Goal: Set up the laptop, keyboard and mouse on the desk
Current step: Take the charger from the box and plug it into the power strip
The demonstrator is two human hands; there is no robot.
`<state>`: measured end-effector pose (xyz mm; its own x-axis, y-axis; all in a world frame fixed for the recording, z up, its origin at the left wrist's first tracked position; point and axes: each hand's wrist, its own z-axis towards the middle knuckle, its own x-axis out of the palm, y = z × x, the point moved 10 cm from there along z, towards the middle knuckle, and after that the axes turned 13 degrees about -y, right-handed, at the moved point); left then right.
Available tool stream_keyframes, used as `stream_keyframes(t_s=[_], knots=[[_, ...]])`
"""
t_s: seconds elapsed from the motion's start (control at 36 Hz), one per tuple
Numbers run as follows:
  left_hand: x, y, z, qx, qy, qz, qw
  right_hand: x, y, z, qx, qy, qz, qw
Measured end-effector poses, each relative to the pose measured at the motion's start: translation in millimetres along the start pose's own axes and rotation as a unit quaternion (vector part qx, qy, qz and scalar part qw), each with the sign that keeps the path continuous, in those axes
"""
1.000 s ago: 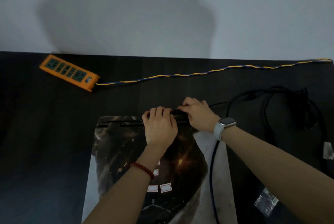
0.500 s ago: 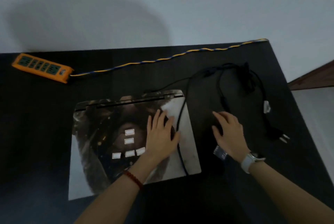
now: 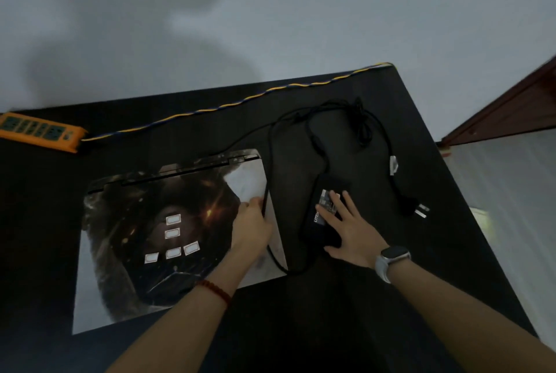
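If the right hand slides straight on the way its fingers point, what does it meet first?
The right hand already lies on the black power adapter. Beyond that, its fingers point toward the black charger cable, probably met next, though depth is unclear.

Wall [image 3: 301, 11]: plain, pale grey-white, no fittings; broad soft shadows across upper left and centre. Desk [image 3: 346, 312]: black top w/ faint wood grain, back edge against wall, right rear corner in view. Floor [image 3: 511, 207]: pale, glossy, to right of desk, small bright reflection near desk edge. Door frame [image 3: 511, 111]: dark reddish-brown wood, upper right, meets floor at its base. Light: dim overall, cool tone, source not in view. Right-hand area blurred; detail there uncertain.
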<state>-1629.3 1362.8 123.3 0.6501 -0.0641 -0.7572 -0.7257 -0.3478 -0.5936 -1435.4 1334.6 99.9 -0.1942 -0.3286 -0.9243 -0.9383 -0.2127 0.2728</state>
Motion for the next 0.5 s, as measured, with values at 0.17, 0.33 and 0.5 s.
stream_keyframes(t_s=[0.17,0.33,0.5], knots=[[7,-23,20,-0.047,-0.009,-0.112,0.993,-18,-29,32,0.020,-0.001,0.005,1.000],[17,-59,46,0.022,-0.024,-0.038,0.999,-52,-67,65,0.059,-0.067,0.030,0.996],[61,-69,46,0.100,0.054,0.177,0.978,-93,-129,58,0.165,-0.206,-0.030,0.964]])
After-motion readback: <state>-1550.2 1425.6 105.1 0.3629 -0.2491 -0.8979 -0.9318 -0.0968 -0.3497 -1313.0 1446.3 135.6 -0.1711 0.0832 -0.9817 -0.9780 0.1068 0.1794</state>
